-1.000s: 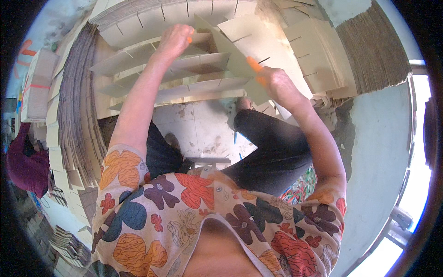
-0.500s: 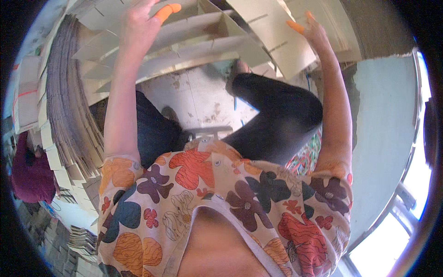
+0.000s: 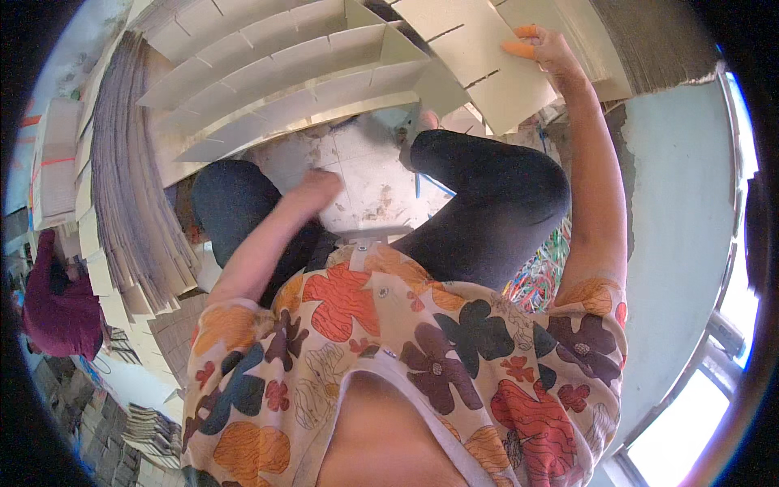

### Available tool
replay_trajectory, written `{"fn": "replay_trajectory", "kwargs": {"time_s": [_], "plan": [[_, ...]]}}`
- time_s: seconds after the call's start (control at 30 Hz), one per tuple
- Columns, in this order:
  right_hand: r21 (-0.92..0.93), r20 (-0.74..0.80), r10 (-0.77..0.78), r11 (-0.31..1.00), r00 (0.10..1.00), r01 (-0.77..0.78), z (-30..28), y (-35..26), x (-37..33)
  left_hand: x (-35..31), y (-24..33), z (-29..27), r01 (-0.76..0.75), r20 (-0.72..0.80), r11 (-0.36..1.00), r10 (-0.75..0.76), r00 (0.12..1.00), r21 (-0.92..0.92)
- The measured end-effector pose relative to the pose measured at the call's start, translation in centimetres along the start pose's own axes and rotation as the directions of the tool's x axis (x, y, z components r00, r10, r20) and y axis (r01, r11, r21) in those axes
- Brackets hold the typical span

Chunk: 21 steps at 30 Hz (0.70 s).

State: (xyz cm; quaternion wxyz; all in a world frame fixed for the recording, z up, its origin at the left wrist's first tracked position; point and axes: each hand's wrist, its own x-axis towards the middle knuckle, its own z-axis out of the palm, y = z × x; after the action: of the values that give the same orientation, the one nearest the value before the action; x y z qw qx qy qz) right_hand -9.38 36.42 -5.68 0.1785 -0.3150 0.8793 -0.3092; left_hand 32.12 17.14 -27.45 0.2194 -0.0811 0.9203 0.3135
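My right hand [image 3: 548, 53] wears orange finger covers on its thumb and a finger. These close together at the right edge of a pale slotted cardboard sheet [image 3: 464, 50], seemingly pinching it. My left hand [image 3: 320, 190] is blurred above the floor between my legs, near my left knee. Its fingers are hidden from me, and nothing shows in it. Ahead of me, several long slotted cardboard strips [image 3: 280, 114] stand on edge in curved-looking rows. A crosswise cardboard piece [image 3: 406, 50] meets them at their right end.
A tall stack of cardboard strips [image 3: 130, 170] stands on the left. Another brownish stack [image 3: 661, 40] lies far right, beside a pale wall [image 3: 677, 219]. Coloured straps [image 3: 540, 272] lie by my right leg. A person in maroon [image 3: 61, 312] is at far left.
My left hand has come back from over the cardboard rows, down toward my lap. The thumb and finger of my right hand have drawn closer together at the sheet.
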Motion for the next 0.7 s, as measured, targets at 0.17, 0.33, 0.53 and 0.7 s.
{"fn": "replay_trajectory", "kwargs": {"time_s": [0.17,0.33,0.53,0.7], "plan": [[0.277,-0.019,0.108,0.956,0.994,-0.098,-0.3,0.0,-1.3,-4.5,-1.4,-6.2,0.11,-0.108,0.989,-0.099,0.989,0.102],[0.326,-0.05,0.159,0.936,0.986,-0.135,-0.8,0.4,-0.7,-6.9,-0.7,-8.6,0.141,-0.243,0.988,-0.122,0.962,0.065],[0.3,-0.245,0.08,0.954,0.966,-0.003,-3.6,-2.0,-2.7,-9.7,3.9,-11.7,-0.153,-0.673,0.972,-0.005,0.74,-0.176],[0.191,-0.368,-0.167,0.949,0.915,0.25,-4.5,-10.3,-6.1,-9.0,7.0,-16.7,-0.178,-0.873,0.967,0.244,0.421,0.184]]}}
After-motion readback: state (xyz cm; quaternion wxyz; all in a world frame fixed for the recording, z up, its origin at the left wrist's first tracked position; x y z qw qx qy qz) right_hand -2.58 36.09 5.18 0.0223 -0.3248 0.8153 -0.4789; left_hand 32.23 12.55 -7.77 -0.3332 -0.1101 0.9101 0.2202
